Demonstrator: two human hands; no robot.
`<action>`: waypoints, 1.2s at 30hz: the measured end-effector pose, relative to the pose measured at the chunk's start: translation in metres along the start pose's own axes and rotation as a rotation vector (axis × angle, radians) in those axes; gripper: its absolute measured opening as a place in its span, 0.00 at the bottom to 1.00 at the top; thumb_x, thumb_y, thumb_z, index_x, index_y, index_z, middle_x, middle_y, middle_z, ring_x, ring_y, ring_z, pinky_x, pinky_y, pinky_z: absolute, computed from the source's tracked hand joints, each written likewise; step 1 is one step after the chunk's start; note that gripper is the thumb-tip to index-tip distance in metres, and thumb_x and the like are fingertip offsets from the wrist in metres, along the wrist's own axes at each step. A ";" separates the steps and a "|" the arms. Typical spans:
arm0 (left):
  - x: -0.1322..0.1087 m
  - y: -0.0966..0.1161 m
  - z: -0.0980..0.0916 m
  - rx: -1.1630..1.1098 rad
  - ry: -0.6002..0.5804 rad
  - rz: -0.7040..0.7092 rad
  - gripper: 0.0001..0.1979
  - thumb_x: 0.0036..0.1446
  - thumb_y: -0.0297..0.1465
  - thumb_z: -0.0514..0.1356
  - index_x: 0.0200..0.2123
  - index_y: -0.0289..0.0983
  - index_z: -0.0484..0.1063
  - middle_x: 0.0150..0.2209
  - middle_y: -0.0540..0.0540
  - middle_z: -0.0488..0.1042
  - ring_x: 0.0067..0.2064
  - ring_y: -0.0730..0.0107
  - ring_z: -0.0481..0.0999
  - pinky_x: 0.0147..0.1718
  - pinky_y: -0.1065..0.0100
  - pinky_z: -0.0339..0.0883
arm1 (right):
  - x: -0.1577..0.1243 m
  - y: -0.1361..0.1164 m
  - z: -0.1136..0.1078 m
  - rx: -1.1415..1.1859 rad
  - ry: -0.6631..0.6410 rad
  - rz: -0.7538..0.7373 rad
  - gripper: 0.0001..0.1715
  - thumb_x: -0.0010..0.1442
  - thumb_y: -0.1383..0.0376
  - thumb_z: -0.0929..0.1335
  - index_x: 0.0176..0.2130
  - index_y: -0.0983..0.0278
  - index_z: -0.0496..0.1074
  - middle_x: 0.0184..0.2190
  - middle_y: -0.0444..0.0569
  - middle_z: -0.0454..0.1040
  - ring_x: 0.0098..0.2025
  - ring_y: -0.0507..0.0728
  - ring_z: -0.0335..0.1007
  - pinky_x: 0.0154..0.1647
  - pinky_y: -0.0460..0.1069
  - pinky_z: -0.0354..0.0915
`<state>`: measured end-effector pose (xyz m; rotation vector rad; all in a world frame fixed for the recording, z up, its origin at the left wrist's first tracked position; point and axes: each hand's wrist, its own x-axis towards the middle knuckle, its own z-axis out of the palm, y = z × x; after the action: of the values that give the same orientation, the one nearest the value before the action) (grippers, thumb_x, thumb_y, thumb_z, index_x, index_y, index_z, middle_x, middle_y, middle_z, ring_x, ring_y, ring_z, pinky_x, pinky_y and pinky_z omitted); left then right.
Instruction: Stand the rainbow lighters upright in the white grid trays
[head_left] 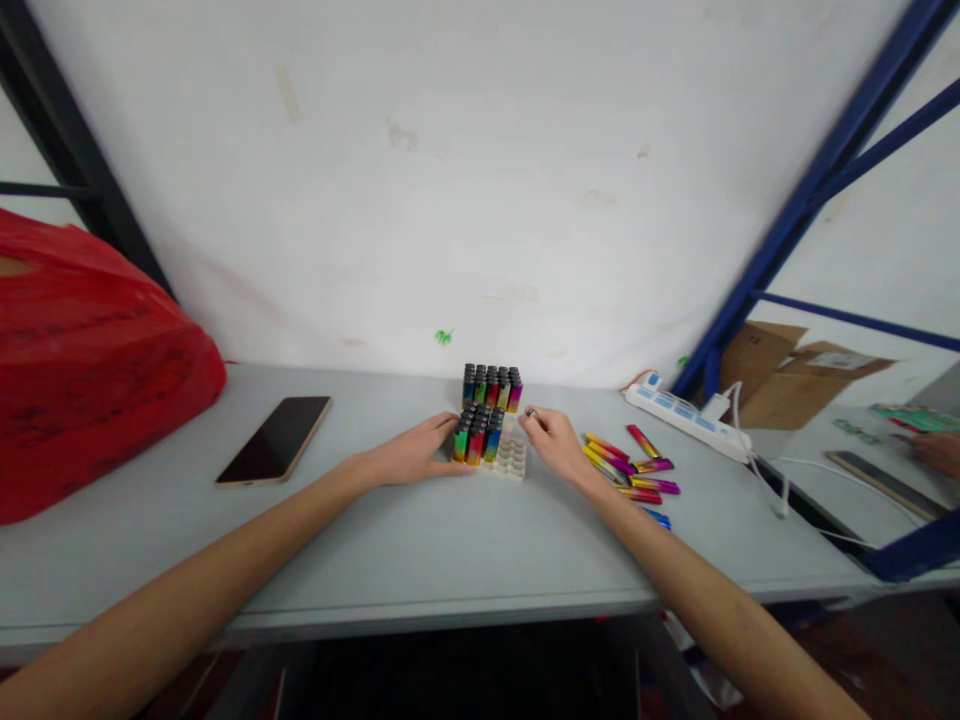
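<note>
A white tray with round sockets (511,462) stands mid-table, its left part filled with upright lighters (477,440) in green, red and blue with black tops. My left hand (411,452) grips the tray's left side, thumb along the front edge and fingers farther back. Just right of the tray, my right hand (553,442) is closed around a lighter (532,413); only its metal top shows, and the fist hides its body. Behind the tray, a block of more upright lighters (492,386) stands near the wall. Several loose colourful lighters (634,468) lie right of my right hand.
A dark phone (276,440) lies at the left, beside a big red plastic bag (97,370). A white power strip (686,420) with cables is at the right, near a blue metal frame (795,215) and a cardboard box (787,385). Another person's hand (941,450) shows far right.
</note>
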<state>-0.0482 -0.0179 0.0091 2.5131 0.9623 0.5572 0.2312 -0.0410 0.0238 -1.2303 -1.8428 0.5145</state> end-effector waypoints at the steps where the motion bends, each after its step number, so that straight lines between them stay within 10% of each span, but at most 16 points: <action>1: 0.000 0.001 0.000 0.001 -0.004 -0.005 0.40 0.62 0.57 0.66 0.68 0.39 0.68 0.67 0.36 0.72 0.67 0.42 0.72 0.70 0.52 0.64 | 0.000 0.000 0.000 -0.006 0.002 -0.009 0.26 0.67 0.47 0.61 0.24 0.58 0.56 0.20 0.39 0.56 0.25 0.52 0.53 0.29 0.50 0.50; 13: 0.001 0.000 0.001 -0.002 -0.008 -0.012 0.42 0.62 0.57 0.67 0.69 0.37 0.67 0.67 0.35 0.71 0.68 0.42 0.71 0.70 0.53 0.63 | -0.005 -0.014 -0.023 -0.300 -0.212 -0.353 0.27 0.79 0.47 0.58 0.33 0.60 0.65 0.31 0.47 0.71 0.34 0.56 0.66 0.38 0.50 0.61; 29: 0.000 0.000 0.001 0.016 -0.011 0.009 0.41 0.63 0.58 0.66 0.69 0.38 0.67 0.67 0.36 0.71 0.68 0.44 0.71 0.70 0.54 0.63 | -0.011 -0.014 0.001 -0.392 -0.398 -0.344 0.25 0.78 0.50 0.64 0.35 0.63 0.73 0.30 0.50 0.79 0.29 0.55 0.70 0.33 0.49 0.56; 36: 0.001 -0.002 0.001 0.007 -0.005 -0.015 0.42 0.62 0.59 0.66 0.68 0.39 0.68 0.67 0.36 0.72 0.68 0.43 0.72 0.70 0.53 0.64 | 0.004 0.004 -0.051 -0.610 -0.299 -0.138 0.29 0.81 0.52 0.58 0.41 0.63 0.79 0.35 0.53 0.83 0.37 0.58 0.77 0.39 0.49 0.61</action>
<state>-0.0486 -0.0162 0.0072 2.5106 0.9817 0.5433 0.2747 -0.0414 0.0511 -1.4541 -2.4289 0.0488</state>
